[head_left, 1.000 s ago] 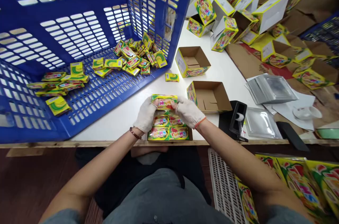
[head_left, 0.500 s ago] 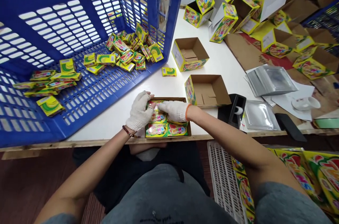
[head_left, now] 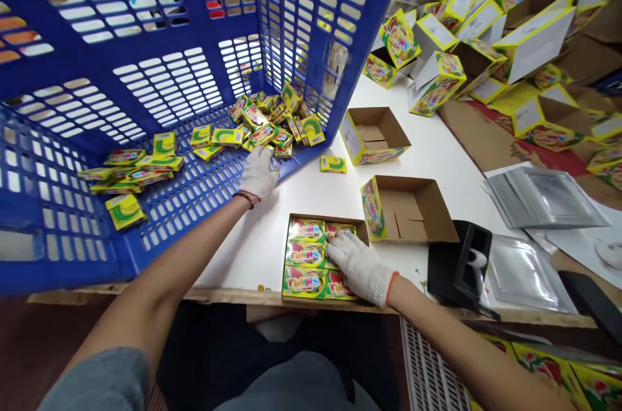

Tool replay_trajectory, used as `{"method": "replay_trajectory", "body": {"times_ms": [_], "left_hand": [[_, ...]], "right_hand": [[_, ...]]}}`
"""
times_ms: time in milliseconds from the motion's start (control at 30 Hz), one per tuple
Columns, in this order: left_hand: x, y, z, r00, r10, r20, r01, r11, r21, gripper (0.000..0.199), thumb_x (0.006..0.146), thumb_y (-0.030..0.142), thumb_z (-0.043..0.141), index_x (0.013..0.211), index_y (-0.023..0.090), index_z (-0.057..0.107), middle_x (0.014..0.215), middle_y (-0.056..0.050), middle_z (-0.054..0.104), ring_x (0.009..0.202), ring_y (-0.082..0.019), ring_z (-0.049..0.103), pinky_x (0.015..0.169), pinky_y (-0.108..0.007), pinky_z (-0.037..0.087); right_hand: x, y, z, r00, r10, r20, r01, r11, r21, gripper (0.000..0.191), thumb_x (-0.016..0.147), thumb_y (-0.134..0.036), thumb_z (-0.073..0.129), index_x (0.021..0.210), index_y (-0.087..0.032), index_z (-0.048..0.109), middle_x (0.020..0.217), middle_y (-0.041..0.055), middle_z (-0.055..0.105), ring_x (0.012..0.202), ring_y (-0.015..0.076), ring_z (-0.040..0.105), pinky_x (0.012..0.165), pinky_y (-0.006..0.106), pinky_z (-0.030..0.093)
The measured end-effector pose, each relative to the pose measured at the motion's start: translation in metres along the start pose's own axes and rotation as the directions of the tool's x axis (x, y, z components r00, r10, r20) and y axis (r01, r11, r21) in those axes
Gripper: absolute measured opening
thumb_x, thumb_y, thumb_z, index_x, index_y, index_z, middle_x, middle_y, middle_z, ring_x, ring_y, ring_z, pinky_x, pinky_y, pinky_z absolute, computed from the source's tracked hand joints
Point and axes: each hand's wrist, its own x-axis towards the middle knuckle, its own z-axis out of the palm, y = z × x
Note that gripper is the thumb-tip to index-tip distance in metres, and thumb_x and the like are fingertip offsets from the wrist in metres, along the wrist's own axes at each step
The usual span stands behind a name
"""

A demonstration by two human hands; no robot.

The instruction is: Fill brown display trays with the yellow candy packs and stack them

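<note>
While right hand (head_left: 362, 266) lies spread on packs (head_left: 304, 254) in carton (head_left: 363, 231) at front edge of desk (head_left: 233, 262), I judge layer nearly done; left hand (head_left: 260, 172) at basket (head_left: 194, 34), grip: can't tell; loose packs (head_left: 264, 133), two open cartons (head_left: 373, 211) remain.

The left arm (head_left: 194, 249) is extended forward, and the gloved left hand (head_left: 259, 173) has its back turned upward and points ahead. The right arm (head_left: 451, 332) is slanting inward; the gloved right hand (head_left: 362, 266) is palm down, pointing forward and left.
</note>
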Motion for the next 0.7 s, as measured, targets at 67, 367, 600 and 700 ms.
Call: {"method": "replay_trajectory", "body": {"times_ms": [67, 367, 600, 700], "left_hand": [[0.025, -0.002, 0.006, 0.994, -0.108, -0.025, 0.11, 0.991, 0.083, 0.064, 0.078, 0.035, 0.066, 0.136, 0.011, 0.053, 0.147, -0.019, 0.044, 0.138, -0.035, 0.041, 0.117, -0.043, 0.034], [0.067, -0.026, -0.005, 0.973, -0.2, 0.115, 0.151, 0.929, 0.338, 0.086, 0.07, 0.063, 0.071, 0.134, 0.01, 0.048, 0.133, -0.025, 0.055, 0.136, -0.045, 0.038, 0.108, -0.057, 0.033], [-0.029, -0.018, -0.015, 0.991, -0.095, 0.091, 0.095, 0.995, 0.011, 0.092, 0.051, 0.047, 0.086, 0.129, 0.014, 0.05, 0.126, -0.019, 0.056, 0.127, -0.042, 0.048, 0.109, -0.052, 0.036], [-0.077, -0.011, -0.025, 0.962, -0.257, 0.096, 0.267, 0.8, -0.537, 0.086, 0.056, 0.053, 0.081, 0.127, 0.018, 0.048, 0.118, -0.014, 0.06, 0.117, -0.035, 0.057, 0.101, -0.051, 0.045]], "right_hand": [[-0.002, -0.008, 0.003, 0.995, 0.098, 0.0, -0.098, 0.995, 0.03, 0.061, 0.087, -0.021, 0.061, 0.145, -0.011, 0.05, 0.153, 0.0202, 0.044, 0.143, 0.0371, 0.036, 0.12, 0.052, 0.026], [0.012, -0.031, 0.014, 0.937, 0.314, 0.155, -0.341, 0.917, 0.208, 0.095, 0.087, -0.062, 0.053, 0.158, -0.005, 0.027, 0.165, 0.0233, 0.019, 0.151, 0.0483, 0.004, 0.12, 0.065, 0.003], [0.009, -0.026, 0.02, 0.937, 0.348, 0.019, -0.341, 0.906, 0.251, 0.08, 0.089, -0.048, 0.058, 0.154, -0.005, 0.038, 0.158, 0.0245, 0.034, 0.15, 0.0457, 0.019, 0.12, 0.064, 0.012], [0.007, -0.017, 0.019, 0.919, 0.297, -0.258, -0.186, 0.906, 0.38, 0.067, 0.09, -0.035, 0.057, 0.15, -0.007, 0.043, 0.153, 0.0234, 0.043, 0.147, 0.0396, 0.031, 0.119, 0.058, 0.028]]}}
